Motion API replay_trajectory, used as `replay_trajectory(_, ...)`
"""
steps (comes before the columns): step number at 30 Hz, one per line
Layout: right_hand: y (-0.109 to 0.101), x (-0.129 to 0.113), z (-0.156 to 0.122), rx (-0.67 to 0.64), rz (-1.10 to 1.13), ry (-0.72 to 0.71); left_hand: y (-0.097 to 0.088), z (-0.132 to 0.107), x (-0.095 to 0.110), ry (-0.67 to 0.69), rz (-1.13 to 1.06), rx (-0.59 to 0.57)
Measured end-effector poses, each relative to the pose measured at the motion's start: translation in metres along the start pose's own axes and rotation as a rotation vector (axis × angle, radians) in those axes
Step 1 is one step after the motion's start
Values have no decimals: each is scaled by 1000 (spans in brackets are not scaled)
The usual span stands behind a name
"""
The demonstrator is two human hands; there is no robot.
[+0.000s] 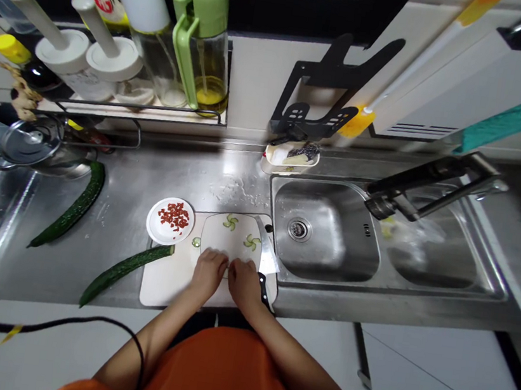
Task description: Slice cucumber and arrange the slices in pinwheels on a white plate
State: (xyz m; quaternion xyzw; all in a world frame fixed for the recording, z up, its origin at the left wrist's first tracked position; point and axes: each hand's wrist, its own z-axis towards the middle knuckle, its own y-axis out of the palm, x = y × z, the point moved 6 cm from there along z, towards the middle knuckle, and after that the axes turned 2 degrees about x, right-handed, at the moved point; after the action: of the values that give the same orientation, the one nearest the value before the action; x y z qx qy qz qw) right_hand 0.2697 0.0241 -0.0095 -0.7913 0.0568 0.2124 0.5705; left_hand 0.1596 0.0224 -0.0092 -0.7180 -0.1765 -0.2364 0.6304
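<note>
My left hand (210, 271) and my right hand (245, 280) are close together over the near rim of a white plate (223, 241). The fingers of both are bent and pressed together; whatever they hold is too small or hidden. On the plate lie two pinwheels of green cucumber slices, one at the back (231, 222) and one at the right (252, 242). The plate rests on a white cutting board (165, 285). A kitchen knife (268, 253) with a black handle lies right of the plate, beside my right hand. A small cucumber piece (196, 242) sits left of the plate.
A cucumber (129, 267) leans onto the board's left side; another cucumber (80, 210) lies farther left. A small plate of chopped red bits (168, 238) stands behind. At right are a double sink (327, 274) and a black faucet (410, 189). A bottle rack (156, 114) is at back left.
</note>
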Motion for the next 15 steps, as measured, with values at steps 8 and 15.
replay_trajectory(8,-2,1,-8,147,59,-256,-1,-3,0,-56,92,5)
replay_trajectory(15,-4,0,-14,211,78,-354,-3,-8,-4,-14,57,14)
